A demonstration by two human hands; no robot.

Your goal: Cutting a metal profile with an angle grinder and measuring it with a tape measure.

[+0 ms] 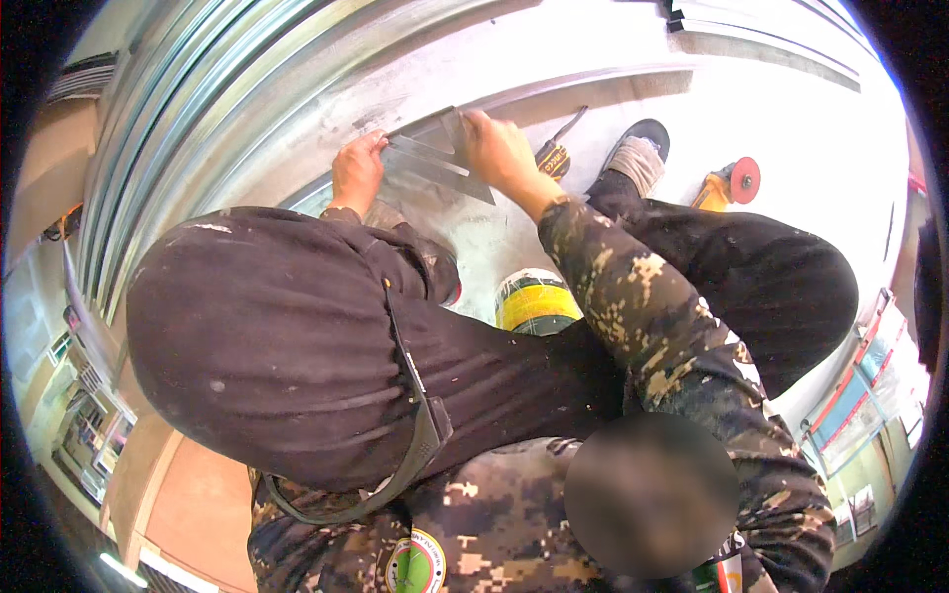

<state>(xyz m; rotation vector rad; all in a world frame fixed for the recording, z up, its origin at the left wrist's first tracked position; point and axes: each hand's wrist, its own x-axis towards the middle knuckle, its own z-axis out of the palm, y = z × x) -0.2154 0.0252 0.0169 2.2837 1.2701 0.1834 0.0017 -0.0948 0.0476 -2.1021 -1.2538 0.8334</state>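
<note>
Between my hands is a grey sheet-metal piece (431,150), bent and with a pointed flap on its near side, held above the floor. My left hand (358,170) pinches its left edge between thumb and fingers. At its far right corner, my right hand (501,158) is closed on the metal, with the fingertips partly hidden. Just right of that hand a yellow-and-black handled tool (554,158) lies on the floor, its narrow dark end pointing away. My shoes stand on either side of the piece.
Long metal profiles (168,128) lie along the left. A yellow angle grinder (714,192) with a red disc rests beyond my right knee. Under me is a yellow-banded bucket-like container (537,301). More metal strips (761,44) lie at the far right.
</note>
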